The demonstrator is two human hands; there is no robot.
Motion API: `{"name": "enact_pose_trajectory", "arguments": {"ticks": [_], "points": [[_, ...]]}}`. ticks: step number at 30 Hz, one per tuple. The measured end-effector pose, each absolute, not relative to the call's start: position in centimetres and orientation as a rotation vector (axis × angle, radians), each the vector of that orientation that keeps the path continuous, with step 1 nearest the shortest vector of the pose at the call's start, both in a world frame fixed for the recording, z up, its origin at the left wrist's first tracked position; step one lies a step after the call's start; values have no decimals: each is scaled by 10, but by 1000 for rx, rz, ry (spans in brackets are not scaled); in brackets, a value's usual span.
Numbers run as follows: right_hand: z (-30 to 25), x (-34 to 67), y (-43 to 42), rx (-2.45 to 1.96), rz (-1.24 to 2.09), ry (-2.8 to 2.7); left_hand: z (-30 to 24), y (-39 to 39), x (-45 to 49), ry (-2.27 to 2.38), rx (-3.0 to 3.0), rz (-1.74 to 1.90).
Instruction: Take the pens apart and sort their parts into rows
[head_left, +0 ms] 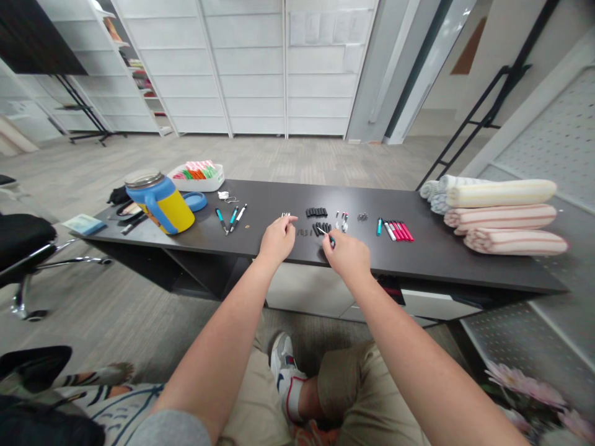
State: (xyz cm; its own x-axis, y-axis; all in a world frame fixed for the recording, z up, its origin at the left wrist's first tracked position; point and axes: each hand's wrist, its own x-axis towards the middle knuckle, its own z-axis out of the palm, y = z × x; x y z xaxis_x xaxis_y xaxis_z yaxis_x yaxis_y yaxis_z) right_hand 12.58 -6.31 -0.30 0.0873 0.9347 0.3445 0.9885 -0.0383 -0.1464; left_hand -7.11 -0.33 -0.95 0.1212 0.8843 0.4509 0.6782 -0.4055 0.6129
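At 11 o'clock on the surface (269, 197), pens (238, 218) lie apart, perhaps for working room. At 12, the left hand (277, 240) points, its grasp unclear; black tubes (317, 212) sit in rows, likely for easy picking; the right hand (348, 251) pinches a slim part (331, 242); at 1, pink barrels (406, 231).

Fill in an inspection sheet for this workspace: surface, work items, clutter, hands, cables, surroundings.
Surface: dark tabletop.
Work items: black pieces in two rows; red pieces lined up; three pens.
Clutter: blue-yellow mug, white tray of packets, rolled towels.
Hands: left hand over the table, grip unclear; right hand holding a small teal piece.
Cables: possibly a thin cord; too small to confirm.
Surroundings: white cabinets, chair.
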Motion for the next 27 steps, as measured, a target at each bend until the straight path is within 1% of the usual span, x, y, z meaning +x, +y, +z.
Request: {"name": "enact_pose_trajectory", "arguments": {"ticks": [18,27], "points": [[-6,127,-61,-1978,-243,-1898,-10,-4,-71,1539,2135,1160],[-8,130,-61,-1931,-215,-1882,-7,-6,-70,1492,2113,1244]]}}
